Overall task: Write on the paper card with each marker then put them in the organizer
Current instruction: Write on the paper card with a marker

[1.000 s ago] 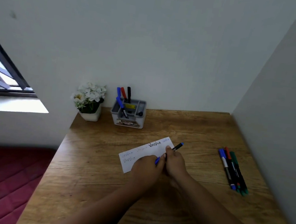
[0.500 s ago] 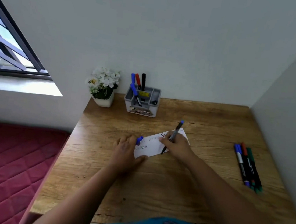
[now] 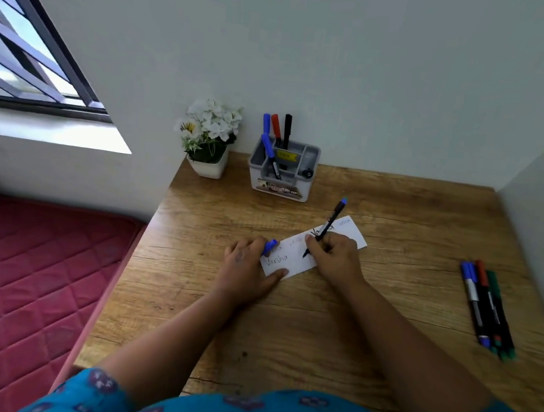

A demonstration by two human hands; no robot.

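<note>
A white paper card [image 3: 350, 233] with handwritten words lies mid-desk. My right hand [image 3: 334, 257] grips a blue-ended black marker [image 3: 331, 220], its tip down on the card. My left hand [image 3: 245, 267] rests on the card's left end, thumb on its lower corner, and holds the blue cap [image 3: 270, 246] in its fingers. A grey organizer [image 3: 301, 172] stands at the back by the wall with several markers in it. Several more markers [image 3: 486, 307] lie in a row near the desk's right edge.
A white pot of white flowers [image 3: 210, 139] stands left of the organizer. The wooden desk [image 3: 386, 318] meets walls at the back and right. A red mattress [image 3: 22, 267] lies below the desk's left edge, under a window.
My hands have pulled apart, taking the cap off the marker. My left hand moved to the card's left end with the cap; my right hand brought the tip onto the card.
</note>
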